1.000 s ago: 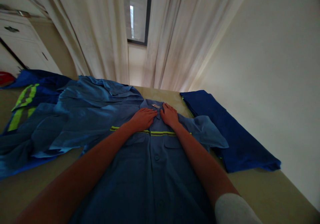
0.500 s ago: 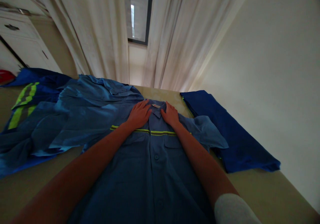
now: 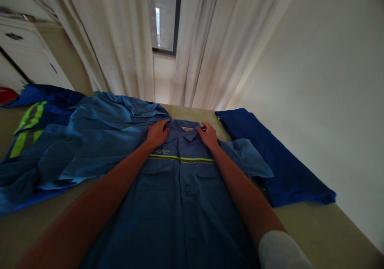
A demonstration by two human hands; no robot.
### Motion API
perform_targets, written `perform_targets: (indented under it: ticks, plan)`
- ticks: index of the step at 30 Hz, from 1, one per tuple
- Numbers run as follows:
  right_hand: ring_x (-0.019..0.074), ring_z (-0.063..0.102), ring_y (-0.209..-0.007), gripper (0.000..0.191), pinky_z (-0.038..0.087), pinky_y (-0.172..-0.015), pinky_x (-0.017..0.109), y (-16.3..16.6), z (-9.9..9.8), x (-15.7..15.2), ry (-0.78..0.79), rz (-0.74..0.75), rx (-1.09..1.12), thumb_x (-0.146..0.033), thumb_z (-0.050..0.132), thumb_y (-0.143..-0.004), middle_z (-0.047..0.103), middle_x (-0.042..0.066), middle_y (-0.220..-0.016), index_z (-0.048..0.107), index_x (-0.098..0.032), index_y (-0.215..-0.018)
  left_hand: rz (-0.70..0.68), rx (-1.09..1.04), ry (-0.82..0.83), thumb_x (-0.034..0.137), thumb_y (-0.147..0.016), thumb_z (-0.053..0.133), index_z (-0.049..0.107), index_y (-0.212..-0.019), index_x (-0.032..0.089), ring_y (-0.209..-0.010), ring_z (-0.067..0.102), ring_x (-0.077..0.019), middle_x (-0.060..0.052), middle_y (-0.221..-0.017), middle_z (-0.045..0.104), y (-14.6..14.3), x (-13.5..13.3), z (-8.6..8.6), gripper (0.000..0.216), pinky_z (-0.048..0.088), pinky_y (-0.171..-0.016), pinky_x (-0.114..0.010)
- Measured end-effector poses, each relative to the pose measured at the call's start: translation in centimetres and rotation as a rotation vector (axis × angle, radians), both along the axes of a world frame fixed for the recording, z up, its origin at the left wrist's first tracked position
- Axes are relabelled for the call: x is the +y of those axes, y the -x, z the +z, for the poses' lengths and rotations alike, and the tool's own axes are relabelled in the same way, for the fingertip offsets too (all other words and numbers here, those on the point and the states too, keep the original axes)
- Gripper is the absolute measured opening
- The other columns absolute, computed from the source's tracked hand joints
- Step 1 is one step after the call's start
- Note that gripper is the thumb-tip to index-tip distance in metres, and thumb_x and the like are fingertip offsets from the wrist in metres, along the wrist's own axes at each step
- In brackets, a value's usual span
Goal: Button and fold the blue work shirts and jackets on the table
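Observation:
A blue work shirt (image 3: pixel 183 205) with a yellow-green reflective stripe lies front up on the table (image 3: pixel 315 229), buttoned, collar away from me. My left hand (image 3: pixel 157 133) rests on the left shoulder beside the collar, fingers curled onto the cloth. On the right side of the collar my right hand (image 3: pixel 207 134) presses down, with its fingertips bent at the collar edge. A small label shows inside the collar between the two hands. Whether either hand pinches the fabric is not plain.
A heap of more blue shirts (image 3: pixel 75 137) with reflective stripes lies at the left. A folded dark blue garment (image 3: pixel 270 161) lies at the right along the wall. White curtains (image 3: pixel 126 41) and a window are beyond the table's far edge; white cabinets stand at the far left.
Both hands have slid apart from the middle of the collar, the left one to the left shoulder and the right one to the right, uncovering the collar label and the chest print.

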State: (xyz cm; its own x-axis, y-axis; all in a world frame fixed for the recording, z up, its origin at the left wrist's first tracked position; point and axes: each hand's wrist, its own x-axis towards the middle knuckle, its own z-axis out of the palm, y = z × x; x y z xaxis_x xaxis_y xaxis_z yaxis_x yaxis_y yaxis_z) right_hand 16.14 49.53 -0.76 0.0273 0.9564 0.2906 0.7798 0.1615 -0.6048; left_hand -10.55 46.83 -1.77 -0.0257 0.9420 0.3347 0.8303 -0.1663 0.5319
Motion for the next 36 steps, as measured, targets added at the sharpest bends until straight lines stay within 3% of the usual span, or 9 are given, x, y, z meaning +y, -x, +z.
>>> perform_targets:
  ticks: [5,11,18,20,23,27,29,33,36]
  plan:
    - [0.0239,0.071,-0.094,0.044,0.055,-0.088,0.036,-1.4,1.6,0.4,0.233,0.263,0.159,-0.043,0.084,-0.074,0.078,0.008,-0.103,0.075,-0.015,-0.107,-0.036,-0.080,0.069,0.032,-0.094,0.056,0.070,-0.127,0.019,-0.107,0.067,-0.0270,-0.011,-0.118,0.072,0.3,0.6,0.7,0.038,0.051,-0.102,-0.047]
    - [0.0235,0.071,-0.103,0.047,0.055,-0.098,0.038,-2.6,5.4,-0.5,0.366,0.568,0.312,-0.031,0.088,-0.066,0.078,0.005,-0.111,0.073,-0.017,-0.108,-0.380,-0.308,0.134,0.034,-0.078,0.074,0.069,-0.118,0.015,-0.107,0.067,-0.0253,-0.010,-0.117,0.072,1.5,0.6,4.0,0.045,0.055,-0.096,-0.040]
    - [0.0225,0.070,-0.093,0.040,0.056,-0.085,0.033,-5.0,10.9,-2.7,0.616,0.804,0.116,-0.035,0.088,-0.065,0.076,0.001,-0.095,0.071,-0.018,-0.097,-0.682,0.095,0.284,0.031,-0.073,0.077,0.069,-0.120,0.020,-0.097,0.066,-0.0231,-0.005,-0.112,0.073,2.8,-2.1,9.2,0.049,0.051,-0.087,-0.032]
    - [0.0215,0.069,-0.089,0.039,0.055,-0.081,0.031,-5.0,11.3,-2.9,0.627,0.820,0.059,-0.034,0.088,-0.065,0.075,0.000,-0.093,0.070,-0.019,-0.097,-0.674,0.227,0.307,0.024,-0.072,0.075,0.068,-0.121,0.020,-0.098,0.064,-0.0224,-0.004,-0.114,0.073,2.5,-2.8,9.7,0.050,0.049,-0.088,-0.032]
    - [0.0209,0.067,-0.086,0.040,0.053,-0.077,0.030,-4.5,11.2,-2.8,0.594,0.838,-0.052,-0.032,0.086,-0.064,0.073,0.000,-0.092,0.070,-0.019,-0.099,-0.603,0.309,0.169,0.012,-0.074,0.062,0.070,-0.108,0.018,-0.097,0.062,-0.0223,-0.005,-0.108,0.073,1.6,-3.3,9.9,0.035,0.047,-0.090,-0.034]
    - [0.0210,0.064,-0.089,0.025,0.051,-0.081,0.031,-4.5,11.1,-2.4,0.351,0.709,-0.050,-0.030,0.075,-0.073,0.071,0.001,-0.092,0.070,-0.018,-0.095,-0.512,0.224,-0.058,0.010,-0.073,0.057,0.067,-0.097,0.019,-0.089,0.063,-0.0228,-0.005,-0.095,0.070,0.3,-3.0,9.8,0.027,0.047,-0.084,-0.033]
    - [0.0204,0.064,-0.090,0.020,0.051,-0.084,0.032,-4.7,11.5,-2.5,0.268,0.677,-0.020,-0.030,0.074,-0.074,0.070,0.002,-0.091,0.069,-0.018,-0.089,-0.502,0.210,-0.068,0.010,-0.073,0.059,0.067,-0.097,0.018,-0.086,0.062,-0.0215,-0.004,-0.093,0.069,0.2,-3.0,9.9,0.027,0.046,-0.081,-0.032]
    - [0.0173,0.065,-0.080,0.038,0.051,-0.075,0.028,-5.1,12.9,-3.8,0.566,0.874,0.013,-0.038,0.086,-0.068,0.072,0.002,-0.088,0.069,-0.017,-0.095,-0.696,0.225,0.323,0.018,-0.071,0.072,0.071,-0.095,0.018,-0.079,0.061,-0.0178,0.000,-0.085,0.069,1.3,-3.4,10.4,0.024,0.045,-0.071,-0.025]
    - [0.0143,0.064,-0.066,0.047,0.050,-0.063,0.026,-4.5,13.6,-4.6,0.706,0.871,0.145,-0.053,0.080,-0.078,0.074,0.004,-0.083,0.067,-0.016,-0.105,-0.803,0.229,0.594,0.035,-0.066,0.084,0.076,-0.096,0.022,-0.080,0.066,-0.0187,0.001,-0.086,0.073,2.4,-3.6,11.0,0.034,0.046,-0.067,-0.023]
